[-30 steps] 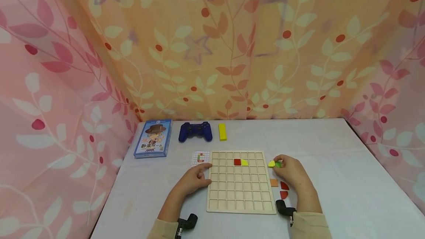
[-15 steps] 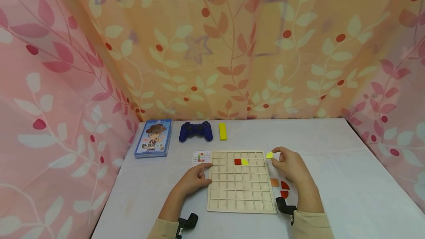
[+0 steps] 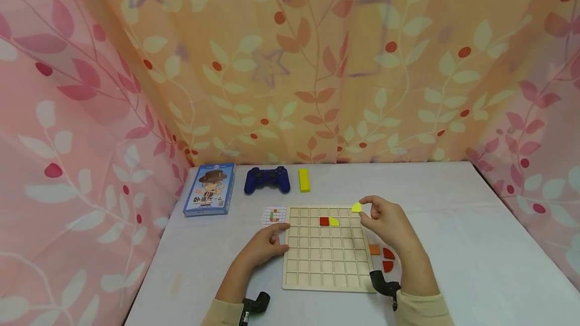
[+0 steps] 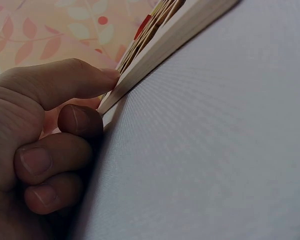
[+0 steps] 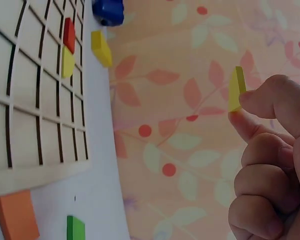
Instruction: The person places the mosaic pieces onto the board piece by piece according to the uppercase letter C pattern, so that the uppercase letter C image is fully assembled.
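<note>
A yellow quarter-circle tile (image 3: 357, 208) is pinched between the thumb and index finger of my right hand (image 3: 389, 223), over the far right corner of the wooden grid board (image 3: 330, 287). In the right wrist view that yellow tile (image 5: 236, 90) stands on edge at the fingertips, other fingers curled. My left hand (image 3: 261, 246) touches the board's left edge with index finger and thumb spread apart. The left wrist view shows a fingertip against the board's side (image 4: 145, 60) and its remaining fingers bent. A red square tile (image 3: 324, 221) and a yellow quarter-circle (image 3: 334, 221) sit side by side in the grid.
Right of the board lie an orange square tile (image 3: 374, 249), two red quarter-circles (image 3: 388, 266) and a green piece (image 5: 76, 229). A pattern card (image 3: 274, 216) lies at its left. Farther back are a boxed game (image 3: 209, 190), a blue game controller (image 3: 267, 180) and a yellow block (image 3: 304, 180).
My right hand has picked up the yellow quarter-circle from beside the green piece and moved it away from me and left, over the board's corner. The left hand has stayed put.
</note>
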The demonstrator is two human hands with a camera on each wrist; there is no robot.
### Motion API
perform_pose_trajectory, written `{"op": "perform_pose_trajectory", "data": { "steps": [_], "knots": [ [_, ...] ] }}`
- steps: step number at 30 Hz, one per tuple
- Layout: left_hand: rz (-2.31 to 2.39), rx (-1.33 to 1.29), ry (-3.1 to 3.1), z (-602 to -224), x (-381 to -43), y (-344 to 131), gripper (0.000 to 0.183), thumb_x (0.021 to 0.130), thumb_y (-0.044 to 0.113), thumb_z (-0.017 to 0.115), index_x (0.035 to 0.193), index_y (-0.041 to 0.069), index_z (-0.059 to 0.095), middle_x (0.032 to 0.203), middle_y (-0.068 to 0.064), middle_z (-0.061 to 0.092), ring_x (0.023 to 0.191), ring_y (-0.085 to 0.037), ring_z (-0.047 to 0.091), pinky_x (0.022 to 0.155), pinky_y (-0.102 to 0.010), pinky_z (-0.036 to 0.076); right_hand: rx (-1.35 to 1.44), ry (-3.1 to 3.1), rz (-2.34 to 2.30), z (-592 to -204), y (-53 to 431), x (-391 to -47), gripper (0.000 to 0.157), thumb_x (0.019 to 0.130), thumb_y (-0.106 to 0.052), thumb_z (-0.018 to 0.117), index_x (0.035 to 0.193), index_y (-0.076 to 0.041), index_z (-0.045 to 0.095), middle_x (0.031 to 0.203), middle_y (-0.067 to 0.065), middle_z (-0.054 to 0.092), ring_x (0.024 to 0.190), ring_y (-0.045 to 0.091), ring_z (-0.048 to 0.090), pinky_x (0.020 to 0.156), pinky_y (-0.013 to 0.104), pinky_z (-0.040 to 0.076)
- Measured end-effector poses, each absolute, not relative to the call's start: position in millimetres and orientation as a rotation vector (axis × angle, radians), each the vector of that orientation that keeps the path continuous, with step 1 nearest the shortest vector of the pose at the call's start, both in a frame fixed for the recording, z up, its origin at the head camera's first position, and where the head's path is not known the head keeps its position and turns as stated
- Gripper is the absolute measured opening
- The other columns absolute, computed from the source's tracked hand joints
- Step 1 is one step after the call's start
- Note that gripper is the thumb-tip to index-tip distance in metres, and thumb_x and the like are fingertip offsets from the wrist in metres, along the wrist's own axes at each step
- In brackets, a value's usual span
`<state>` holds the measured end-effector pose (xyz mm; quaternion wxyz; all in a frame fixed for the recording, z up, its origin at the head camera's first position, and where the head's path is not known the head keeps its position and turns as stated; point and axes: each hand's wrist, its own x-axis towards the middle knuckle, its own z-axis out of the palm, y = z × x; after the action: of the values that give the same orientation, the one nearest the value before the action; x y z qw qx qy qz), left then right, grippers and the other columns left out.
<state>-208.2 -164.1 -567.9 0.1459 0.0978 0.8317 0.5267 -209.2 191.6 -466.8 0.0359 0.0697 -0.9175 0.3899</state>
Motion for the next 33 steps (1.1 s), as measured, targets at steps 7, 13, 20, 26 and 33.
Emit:
{"op": "perform_pose_trajectory", "data": {
  "steps": [7,13,20,26,33],
  "knots": [
    [1.513,0.283,2.393,-566.2,-208.3,-164.4,0.059,0.087,0.015,0.081,0.142,0.009,0.06,0.061,0.005,0.051,0.051,-0.009,0.043,0.047,-0.023,0.034,0.367,-2.736,1.263,-464.2,172.4,-206.5,0.027,0.09,-0.014,0.075,0.116,-0.009,0.068,0.065,-0.007,0.036,0.055,0.009,0.03,0.05,0.027,0.031],
    [1.511,0.281,2.395,-566.0,-207.8,-164.4,0.058,0.088,0.014,0.081,0.142,0.009,0.06,0.061,0.005,0.051,0.05,-0.009,0.042,0.047,-0.023,0.033,0.483,-2.714,1.306,-470.3,156.4,-208.9,0.025,0.089,-0.012,0.076,0.113,-0.01,0.069,0.064,-0.009,0.035,0.054,0.005,0.028,0.051,0.026,0.03],
    [1.504,0.284,2.407,-567.3,-208.0,-164.1,0.058,0.088,0.015,0.081,0.142,0.01,0.06,0.061,0.005,0.051,0.05,-0.009,0.042,0.047,-0.023,0.033,0.526,-2.747,1.338,-479.6,141.7,-211.6,0.025,0.088,-0.01,0.077,0.112,-0.011,0.069,0.063,-0.008,0.037,0.053,0.004,0.029,0.052,0.025,0.03],
    [1.505,0.285,2.406,-568.9,-207.9,-164.2,0.059,0.087,0.015,0.082,0.142,0.009,0.06,0.061,0.005,0.052,0.051,-0.009,0.043,0.047,-0.024,0.034,0.537,-2.788,1.322,-483.0,131.0,-211.7,0.026,0.089,-0.011,0.078,0.113,-0.011,0.069,0.062,-0.007,0.037,0.051,0.006,0.03,0.052,0.025,0.03],
    [1.511,0.285,2.409,-569.5,-207.2,-165.0,0.058,0.087,0.017,0.082,0.141,0.01,0.061,0.061,0.005,0.052,0.051,-0.01,0.043,0.048,-0.024,0.034,0.519,-2.818,1.258,-492.5,119.9,-217.7,0.025,0.088,-0.015,0.081,0.111,-0.01,0.07,0.062,-0.006,0.041,0.049,0.006,0.032,0.05,0.024,0.029]
  ]
}}
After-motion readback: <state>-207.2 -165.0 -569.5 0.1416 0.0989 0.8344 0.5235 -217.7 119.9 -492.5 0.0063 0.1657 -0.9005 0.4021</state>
